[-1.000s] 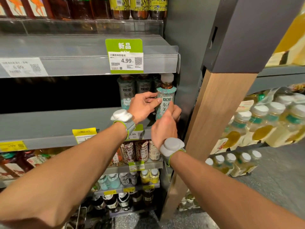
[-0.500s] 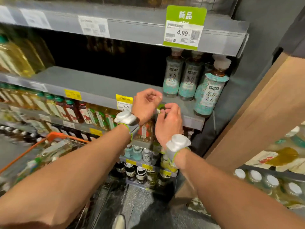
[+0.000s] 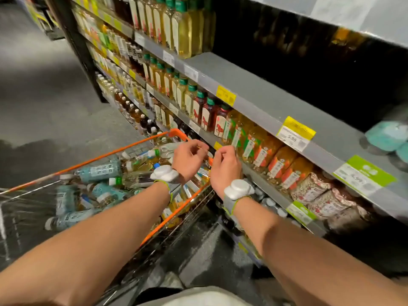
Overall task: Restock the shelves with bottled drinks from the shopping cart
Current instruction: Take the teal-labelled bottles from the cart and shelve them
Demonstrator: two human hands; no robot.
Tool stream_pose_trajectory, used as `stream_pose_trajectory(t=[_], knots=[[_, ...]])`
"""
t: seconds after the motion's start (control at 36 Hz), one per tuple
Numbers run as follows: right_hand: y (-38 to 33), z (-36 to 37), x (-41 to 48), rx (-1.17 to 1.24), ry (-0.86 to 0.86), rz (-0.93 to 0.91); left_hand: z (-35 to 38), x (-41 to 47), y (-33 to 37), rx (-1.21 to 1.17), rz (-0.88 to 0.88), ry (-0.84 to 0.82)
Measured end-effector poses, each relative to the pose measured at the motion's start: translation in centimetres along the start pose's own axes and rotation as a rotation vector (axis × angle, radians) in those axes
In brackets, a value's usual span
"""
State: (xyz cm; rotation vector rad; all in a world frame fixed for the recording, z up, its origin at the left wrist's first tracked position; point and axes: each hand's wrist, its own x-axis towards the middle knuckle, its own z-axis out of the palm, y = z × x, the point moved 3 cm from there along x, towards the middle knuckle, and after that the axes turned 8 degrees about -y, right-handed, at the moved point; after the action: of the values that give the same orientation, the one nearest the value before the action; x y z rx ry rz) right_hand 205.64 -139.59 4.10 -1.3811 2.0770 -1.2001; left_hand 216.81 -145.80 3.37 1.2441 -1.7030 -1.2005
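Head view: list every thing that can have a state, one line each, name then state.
Shopping cart, loaded with bottles.
Cart bottles, capped, lying on their sides in a pile.
Left hand, fingers loosely curled, holding nothing.
Right hand, fingers loosely curled, holding nothing.
Middle shelf, mostly bare, with blurred teal bottles at its right end.
Lower shelf bottles, upright, packed side by side.
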Motion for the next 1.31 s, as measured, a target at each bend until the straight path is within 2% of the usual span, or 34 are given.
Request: stream_pose_trajectory(t=[0.14, 0.22, 0.33, 0.47, 0.64, 0.78, 0.89, 0.97, 1.19, 1.31], knots=[[-3.1, 6.1, 1.0, -0.058, -0.149, -0.073, -5.3, 0.0, -3.6, 0.005, -0.046, 0.047], [-5.3, 11.1, 0.7, -0.075, -0.249, -0.105, -9.5, -0.6, -7.3, -0.031, -0.142, 0.163], [-5.9, 14.5, 0.1, -0.133, -0.335, -0.131, -11.9, -1.7, -9.8, -0.004, -0.225, 0.188], [-7.7, 19.7, -1.8, -0.168, -0.464, -0.167, -16.1, -4.1, -13.2, 0.055, -0.329, 0.346], [-7.4, 23.2, -2.5, -0.244, -0.597, -0.146, -18.2, -6.0, -16.0, 0.098, -0.446, 0.452], [-6.6, 25.5, -3.1, -0.252, -0.716, -0.164, -19.7, -7.5, -18.0, 0.252, -0.575, 0.53], [-5.6, 27.5, -3.3, -0.312, -0.879, -0.213, -21.3, -8.8, -19.6, 0.221, -0.677, 0.512], [-5.7, 29.0, -3.1, -0.333, -0.977, -0.221, -22.4, -10.0, -20.1, 0.237, -0.766, 0.619], [-6.8, 31.5, -5.4, -0.442, -1.186, -0.324, -23.6, -13.3, -21.3, 0.194, -0.891, 0.727], [-6.2, 32.2, -7.4, -0.486, -1.256, -0.347, -22.8, -14.6, -21.2, 0.128, -0.968, 0.684]])
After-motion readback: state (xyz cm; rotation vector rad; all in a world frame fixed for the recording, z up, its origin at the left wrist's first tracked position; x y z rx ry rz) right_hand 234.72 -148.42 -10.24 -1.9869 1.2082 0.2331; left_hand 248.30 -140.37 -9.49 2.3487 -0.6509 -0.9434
